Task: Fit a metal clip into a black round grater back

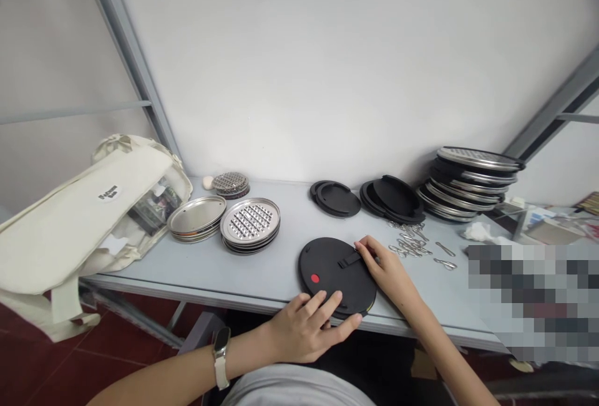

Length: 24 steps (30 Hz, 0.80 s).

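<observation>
A black round plate [334, 275] with a red dot lies at the table's front edge, a thin yellow edge showing at its lower right. A short black strip [350, 260] runs from a slot in it to the upper right rim. My left hand [309, 328], with a watch on the wrist, rests its spread fingers on the plate's near edge. At the far right rim, my right hand [386, 269] has thumb and forefinger pinched together at the strip's outer end. Beyond that hand lie several small metal clips [408, 242].
Stacked metal grater discs [250, 222] and plain metal discs [196, 216] stand left, beside a cream bag [84, 206]. Small graters [230, 183] sit behind. Black discs [337, 198], black holders [393, 199] and a tall grater stack [468, 184] line the back right.
</observation>
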{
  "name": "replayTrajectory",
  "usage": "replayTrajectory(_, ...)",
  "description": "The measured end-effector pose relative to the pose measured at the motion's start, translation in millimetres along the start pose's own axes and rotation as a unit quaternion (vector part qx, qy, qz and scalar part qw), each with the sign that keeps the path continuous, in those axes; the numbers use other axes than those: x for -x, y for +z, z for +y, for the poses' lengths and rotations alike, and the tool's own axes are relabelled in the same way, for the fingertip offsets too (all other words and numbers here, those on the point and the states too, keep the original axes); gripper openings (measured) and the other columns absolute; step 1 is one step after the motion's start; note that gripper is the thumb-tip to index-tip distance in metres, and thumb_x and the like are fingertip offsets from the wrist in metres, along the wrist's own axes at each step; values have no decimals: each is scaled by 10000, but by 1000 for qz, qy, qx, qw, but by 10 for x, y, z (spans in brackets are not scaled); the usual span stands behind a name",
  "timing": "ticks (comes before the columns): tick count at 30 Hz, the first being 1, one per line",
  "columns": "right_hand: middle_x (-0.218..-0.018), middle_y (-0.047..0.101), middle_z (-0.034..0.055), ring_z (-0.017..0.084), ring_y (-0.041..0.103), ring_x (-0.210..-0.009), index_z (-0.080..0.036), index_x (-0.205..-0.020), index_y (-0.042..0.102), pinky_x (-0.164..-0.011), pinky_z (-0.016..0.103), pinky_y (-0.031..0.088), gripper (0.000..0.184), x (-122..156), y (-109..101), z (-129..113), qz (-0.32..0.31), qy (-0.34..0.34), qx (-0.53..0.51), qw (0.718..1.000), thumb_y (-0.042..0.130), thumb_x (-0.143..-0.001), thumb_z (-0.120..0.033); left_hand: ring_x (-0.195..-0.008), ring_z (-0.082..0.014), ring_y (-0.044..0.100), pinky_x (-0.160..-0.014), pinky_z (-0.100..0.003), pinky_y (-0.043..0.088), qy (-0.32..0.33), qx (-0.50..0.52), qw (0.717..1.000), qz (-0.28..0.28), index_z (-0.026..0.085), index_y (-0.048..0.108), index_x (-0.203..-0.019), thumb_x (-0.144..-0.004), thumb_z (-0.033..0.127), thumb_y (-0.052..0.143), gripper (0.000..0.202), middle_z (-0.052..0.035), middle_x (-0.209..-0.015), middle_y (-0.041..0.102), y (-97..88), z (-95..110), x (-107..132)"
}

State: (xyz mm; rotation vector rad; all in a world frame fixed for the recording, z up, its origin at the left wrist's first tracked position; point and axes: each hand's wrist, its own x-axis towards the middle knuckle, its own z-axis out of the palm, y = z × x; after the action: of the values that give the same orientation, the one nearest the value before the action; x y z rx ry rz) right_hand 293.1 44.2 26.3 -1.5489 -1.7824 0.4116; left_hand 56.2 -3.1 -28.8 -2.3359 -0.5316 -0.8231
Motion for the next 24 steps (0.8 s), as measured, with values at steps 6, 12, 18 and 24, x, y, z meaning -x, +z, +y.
replayTrajectory(6,-626,552,-5,171,520,-600,-234,-746,461,-607,285,408,395,7,3,1,9,4,-5,1000,346,-955,-549,-1172,-233,455,-884,-289,392,-1,-2,1000,0,335,444,-1440,-895,381,605,570,-69,-1411,493,2,0,12)
replayTrajectory(12,-664,570,3,177,534,-643,-229,-759,490,-636,289,417,355,-1,-10,-22,16,-2,3,1000,373,-957,-500,-1179,-240,454,-895,-296,393,7,-15,1000,-20,340,416,-1454,-899,413,601,589,-70,-1427,478,3,1,23)
replayTrajectory(18,-717,575,22,193,543,-703,-225,-721,479,-712,313,421,344,-25,3,15,26,-25,11,999,398,-948,-470,-1174,-233,465,-891,-295,399,2,-5,1000,-4,331,434,-1445,-908,384,595,564,-79,-1423,480,0,-1,16)
replayTrajectory(24,-747,619,19,194,580,-713,-219,-866,557,-719,314,437,254,-9,-8,9,24,5,-8,1000,440,-925,-437,-1180,-237,462,-904,-299,396,4,-14,1000,-21,340,408,-1458,-909,412,593,584,-72,-1441,461,17,9,29)
